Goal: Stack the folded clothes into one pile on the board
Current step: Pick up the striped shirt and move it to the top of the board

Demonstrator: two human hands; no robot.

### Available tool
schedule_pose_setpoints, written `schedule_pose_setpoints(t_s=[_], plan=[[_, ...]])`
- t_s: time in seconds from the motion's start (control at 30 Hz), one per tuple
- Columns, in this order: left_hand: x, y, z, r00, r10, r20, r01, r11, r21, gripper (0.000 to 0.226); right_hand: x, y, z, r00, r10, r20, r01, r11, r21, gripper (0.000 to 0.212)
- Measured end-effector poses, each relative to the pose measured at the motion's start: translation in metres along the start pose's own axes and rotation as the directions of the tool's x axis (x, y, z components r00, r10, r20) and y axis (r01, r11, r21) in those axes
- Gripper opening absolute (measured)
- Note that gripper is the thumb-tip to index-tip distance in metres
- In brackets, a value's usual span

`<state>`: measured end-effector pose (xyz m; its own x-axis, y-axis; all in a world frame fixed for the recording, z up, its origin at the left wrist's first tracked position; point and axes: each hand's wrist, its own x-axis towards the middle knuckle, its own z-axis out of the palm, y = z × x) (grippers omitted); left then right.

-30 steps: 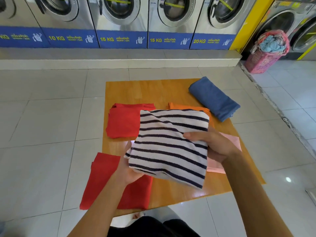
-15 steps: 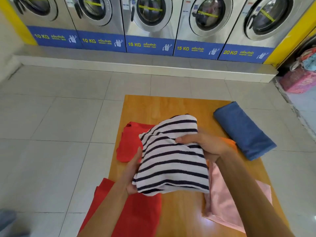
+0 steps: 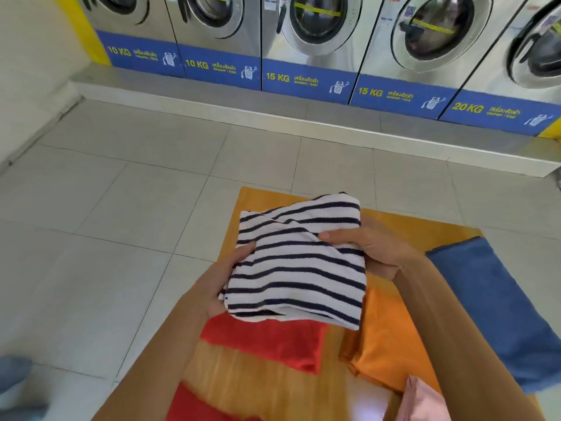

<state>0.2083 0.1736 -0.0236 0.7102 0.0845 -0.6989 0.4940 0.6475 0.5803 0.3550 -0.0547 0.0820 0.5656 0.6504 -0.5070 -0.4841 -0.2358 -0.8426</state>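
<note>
I hold a folded white garment with navy stripes [image 3: 299, 262] in the air over the wooden board [image 3: 261, 387]. My left hand [image 3: 226, 279] grips its left edge, thumb on top. My right hand [image 3: 368, 247] grips its right side, thumb laid across the stripes. Beneath it on the board lies a folded red piece [image 3: 273, 341]. A folded orange piece [image 3: 385, 344] lies to its right, and a folded blue piece [image 3: 498, 308] further right. A pink piece [image 3: 422, 402] and a second red piece [image 3: 194, 405] show at the bottom edge.
The board lies on a pale tiled floor [image 3: 100, 244]. A row of silver washing machines [image 3: 318, 41] on a raised step [image 3: 273, 117] runs across the back. A blurred blue-grey thing [image 3: 13, 375] sits at the lower left.
Both hands have carried the striped garment up and towards the far end of the board. The view has swung left and down, so the red and orange pieces now show below the garment.
</note>
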Motion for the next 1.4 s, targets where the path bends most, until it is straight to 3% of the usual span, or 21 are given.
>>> schedule_pose_setpoints(t_s=[0.1,0.2,0.37,0.47,0.53,0.63,0.73,0.93,1.0,1.13,1.3,1.4], plan=[[0.019,0.034,-0.001,0.999,-0.008,-0.051,0.013,0.995,0.095,0.048,0.049,0.024,-0.026,0.992,0.065,-0.105,-0.065,0.998,0.008,0.054],[0.050,0.060,0.004,0.989,0.073,-0.129,-0.043,0.975,0.219,0.037,0.092,0.040,-0.039,0.974,0.068,-0.216,-0.067,0.998,0.015,0.053],[0.099,0.100,0.018,0.927,0.235,-0.294,-0.129,0.932,0.340,0.027,0.152,0.036,-0.050,0.934,0.042,-0.354,-0.002,0.994,0.113,0.053],[0.133,0.106,0.016,0.879,0.313,-0.359,-0.155,0.900,0.407,0.014,0.181,0.045,-0.055,0.877,0.026,-0.479,-0.021,1.000,0.016,0.044],[0.153,0.100,0.009,0.842,0.360,-0.402,-0.118,0.850,0.514,0.018,0.192,0.060,-0.055,0.853,0.010,-0.522,-0.094,0.986,-0.134,0.033],[0.168,0.090,0.002,0.774,0.463,-0.432,-0.089,0.755,0.650,0.027,0.201,0.081,-0.057,0.826,-0.054,-0.562,-0.101,0.965,-0.242,0.047],[0.171,0.087,0.001,0.728,0.533,-0.431,-0.109,0.711,0.694,0.039,0.206,0.088,-0.059,0.802,-0.086,-0.592,-0.102,0.956,-0.276,0.055],[0.152,0.067,0.003,0.637,0.656,-0.405,-0.194,0.645,0.740,0.037,0.199,0.094,-0.054,0.812,-0.074,-0.579,-0.085,0.966,-0.243,0.057],[0.130,0.057,-0.001,0.633,0.662,-0.401,-0.217,0.649,0.729,0.038,0.175,0.095,-0.044,0.803,-0.104,-0.587,-0.061,0.965,-0.255,0.045],[0.072,0.021,-0.023,0.673,0.611,-0.416,-0.190,0.687,0.702,0.033,0.102,0.115,-0.019,0.644,-0.345,-0.683,0.089,0.920,-0.381,0.008],[0.000,-0.054,-0.060,0.750,0.570,-0.335,-0.124,0.620,0.775,0.023,0.002,0.181,0.031,0.688,-0.287,-0.667,0.129,0.952,-0.277,0.006],[-0.039,-0.104,-0.078,0.774,0.592,-0.224,-0.154,0.520,0.840,0.030,-0.058,0.213,0.074,0.741,-0.281,-0.610,0.075,0.937,-0.340,0.010]])
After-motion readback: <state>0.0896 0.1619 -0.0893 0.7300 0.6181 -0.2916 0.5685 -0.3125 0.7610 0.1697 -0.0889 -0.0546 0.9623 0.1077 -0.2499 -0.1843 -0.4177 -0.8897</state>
